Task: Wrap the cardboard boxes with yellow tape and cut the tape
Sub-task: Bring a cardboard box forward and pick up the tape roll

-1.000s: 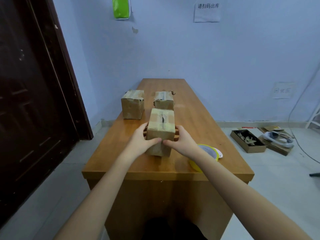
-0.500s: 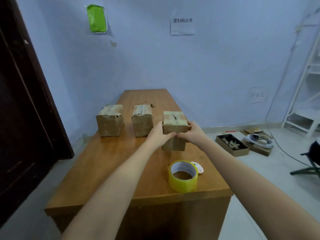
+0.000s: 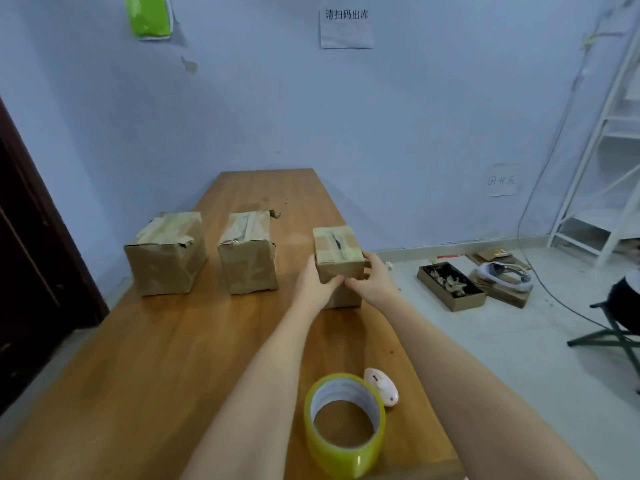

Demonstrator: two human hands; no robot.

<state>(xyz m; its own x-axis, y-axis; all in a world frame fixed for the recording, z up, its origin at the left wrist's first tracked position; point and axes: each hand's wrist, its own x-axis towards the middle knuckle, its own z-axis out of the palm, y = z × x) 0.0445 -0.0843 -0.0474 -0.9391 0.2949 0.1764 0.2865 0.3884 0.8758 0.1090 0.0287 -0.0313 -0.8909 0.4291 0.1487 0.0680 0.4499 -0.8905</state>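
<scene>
Hands clamp the third cardboard box (image 3: pixel 337 261) from both sides, left hand (image 3: pixel 317 284) and right hand (image 3: pixel 372 278) curled round its near corners, seemingly setting it in line beside the two boxes (image 3: pixel 166 252) on the table (image 3: pixel 173 358). Yellow tape roll (image 3: pixel 344 424) lies untouched near the front edge, a small pink cutter (image 3: pixel 381 386) touching it.

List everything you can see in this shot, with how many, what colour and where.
cardboard boxes: three, brown, in a row across the table, the rightmost held
tape roll: one, yellow, near table edge
small cutter: one, pink-white, just right of the roll
table: one, wooden brown
paper notices: two, white, on the blue wall
green item: one, on the wall, top left
open box: one, brown, on the floor at right
shelf: one, white, far right
door: one, dark, left
left hand: grips the rightmost box
right hand: grips the same box
</scene>
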